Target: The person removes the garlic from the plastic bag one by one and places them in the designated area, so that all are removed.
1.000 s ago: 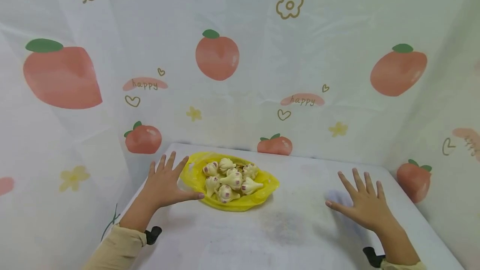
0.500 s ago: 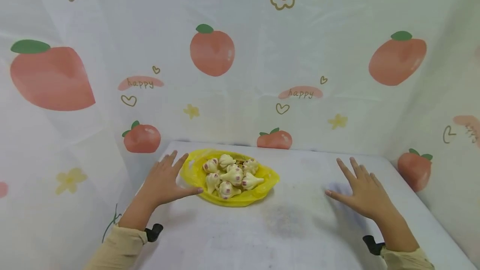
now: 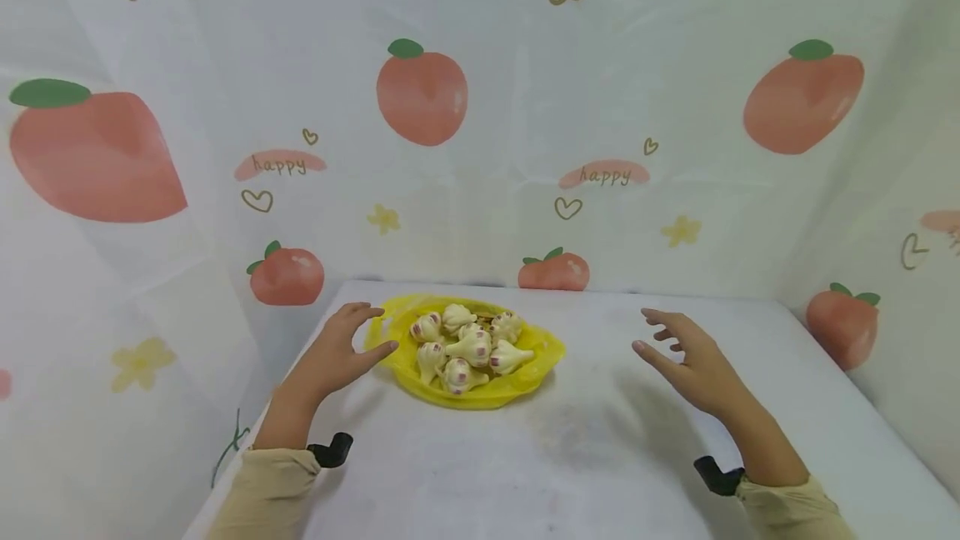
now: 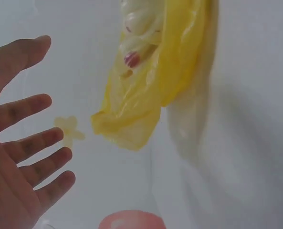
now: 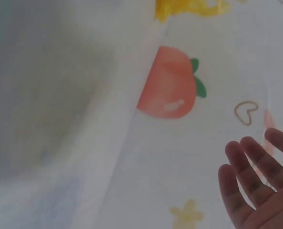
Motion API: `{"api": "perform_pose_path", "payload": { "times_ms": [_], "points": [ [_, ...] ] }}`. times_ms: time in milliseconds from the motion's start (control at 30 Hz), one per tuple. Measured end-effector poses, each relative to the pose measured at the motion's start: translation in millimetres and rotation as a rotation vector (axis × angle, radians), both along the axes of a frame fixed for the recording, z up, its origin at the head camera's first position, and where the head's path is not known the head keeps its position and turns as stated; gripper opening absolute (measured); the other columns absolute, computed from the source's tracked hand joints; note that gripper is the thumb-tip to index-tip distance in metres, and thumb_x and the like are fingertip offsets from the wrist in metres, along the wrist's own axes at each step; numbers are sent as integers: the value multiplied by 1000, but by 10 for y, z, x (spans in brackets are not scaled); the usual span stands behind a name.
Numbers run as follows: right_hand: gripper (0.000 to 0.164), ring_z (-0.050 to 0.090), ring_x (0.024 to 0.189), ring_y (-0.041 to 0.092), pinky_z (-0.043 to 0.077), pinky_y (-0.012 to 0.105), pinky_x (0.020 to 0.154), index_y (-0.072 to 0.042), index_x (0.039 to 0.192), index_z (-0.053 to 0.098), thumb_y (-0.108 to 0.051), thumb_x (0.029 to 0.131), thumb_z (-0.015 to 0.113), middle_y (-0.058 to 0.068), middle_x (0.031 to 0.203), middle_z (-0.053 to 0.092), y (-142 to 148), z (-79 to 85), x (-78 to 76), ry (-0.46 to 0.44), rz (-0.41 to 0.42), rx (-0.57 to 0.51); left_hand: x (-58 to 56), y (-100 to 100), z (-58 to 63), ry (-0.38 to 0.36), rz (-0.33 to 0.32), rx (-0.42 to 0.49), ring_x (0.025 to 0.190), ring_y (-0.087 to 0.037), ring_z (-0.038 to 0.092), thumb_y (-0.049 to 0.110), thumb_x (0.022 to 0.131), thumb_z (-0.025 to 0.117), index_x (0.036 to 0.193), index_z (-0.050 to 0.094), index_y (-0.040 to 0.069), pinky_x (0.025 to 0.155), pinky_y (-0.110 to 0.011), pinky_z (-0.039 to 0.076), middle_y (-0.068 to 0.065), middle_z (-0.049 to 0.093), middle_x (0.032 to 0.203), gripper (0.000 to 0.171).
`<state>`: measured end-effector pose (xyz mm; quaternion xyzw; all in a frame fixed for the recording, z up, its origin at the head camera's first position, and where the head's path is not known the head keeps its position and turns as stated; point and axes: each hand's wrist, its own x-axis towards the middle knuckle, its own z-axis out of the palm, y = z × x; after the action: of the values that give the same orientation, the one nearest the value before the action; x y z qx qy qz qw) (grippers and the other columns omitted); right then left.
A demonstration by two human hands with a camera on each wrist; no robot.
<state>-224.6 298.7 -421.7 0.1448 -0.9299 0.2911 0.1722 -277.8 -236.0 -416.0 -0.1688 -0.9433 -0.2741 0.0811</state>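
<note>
On the white worktop (image 3: pixel 525 482), the garlic bulbs (image 3: pixel 471 346) sit heaped in a spread yellow bag (image 3: pixel 487 398), whose crumpled rim rings them and stands between them and both hands. Taking the bag as the clock's centre, the left hand (image 3: pixel 333 361) is at 9 o'clock, near the rim but apart from it, fingers spread and released. The right hand (image 3: pixel 697 369) is well away at 3 o'clock, fingers lightly bent and released. A fruit-printed cloth (image 3: pixel 510 215) closes the worktop's far edge at 12 o'clock.
</note>
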Motion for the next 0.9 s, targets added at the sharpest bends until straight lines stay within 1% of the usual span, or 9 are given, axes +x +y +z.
{"api": "perform_pose_path", "payload": {
  "times_ms": [100,233,333,400,567,633,700,800,900],
  "points": [
    [58,66,119,31,59,51,93,-10,151,55,-32,101,74,12,137,64,-135,0,-87,6,35,-22,-79,24,-22,-16,1,41,149,-52,39,36,98,77,152,54,3,118,-72,38,-28,41,161,67],
    [59,67,119,30,59,52,95,-11,150,56,-31,99,77,12,137,65,-368,4,-218,14,88,-59,-198,41,-5,-6,21,91,151,-48,38,33,100,75,154,52,7,122,-70,34,-25,42,162,64],
    [58,67,119,30,59,53,96,-11,149,57,-28,98,78,11,138,65,-558,25,-310,16,133,-99,-294,53,7,-4,25,138,151,-45,39,35,101,74,154,52,8,123,-69,33,-23,43,161,64],
    [58,67,120,28,59,53,97,-12,149,58,-27,97,79,10,139,65,-686,46,-371,10,168,-129,-346,60,-7,-14,25,165,151,-45,38,36,101,73,155,51,8,123,-69,33,-22,42,162,64],
    [54,67,121,29,58,53,99,-16,148,59,-25,98,78,10,141,65,-985,90,-516,-36,257,-214,-417,67,-137,-75,60,231,156,-49,30,33,105,68,155,52,10,123,-73,30,-25,31,168,58],
    [53,67,122,31,57,54,101,-16,147,60,-25,99,77,11,140,65,-1110,120,-569,-62,275,-249,-437,58,-195,-112,77,253,157,-51,25,32,105,66,156,51,11,123,-74,29,-26,25,171,57],
    [52,66,123,32,57,56,102,-14,147,60,-26,99,76,12,139,66,-1239,153,-621,-88,285,-280,-456,46,-246,-146,84,264,158,-51,23,34,106,65,157,50,11,123,-74,28,-27,23,171,58],
    [51,65,126,34,55,57,107,-13,147,60,-28,100,75,10,141,65,-1422,183,-695,-131,304,-302,-496,29,-319,-181,83,277,157,-52,26,33,106,64,158,48,11,124,-73,29,-26,24,171,59],
    [51,62,131,36,53,57,110,-14,146,60,-29,100,74,8,145,64,-1575,163,-755,-183,347,-303,-530,28,-389,-224,74,288,153,-56,33,30,107,62,162,42,14,122,-72,32,-26,24,171,60]
  ]
}}
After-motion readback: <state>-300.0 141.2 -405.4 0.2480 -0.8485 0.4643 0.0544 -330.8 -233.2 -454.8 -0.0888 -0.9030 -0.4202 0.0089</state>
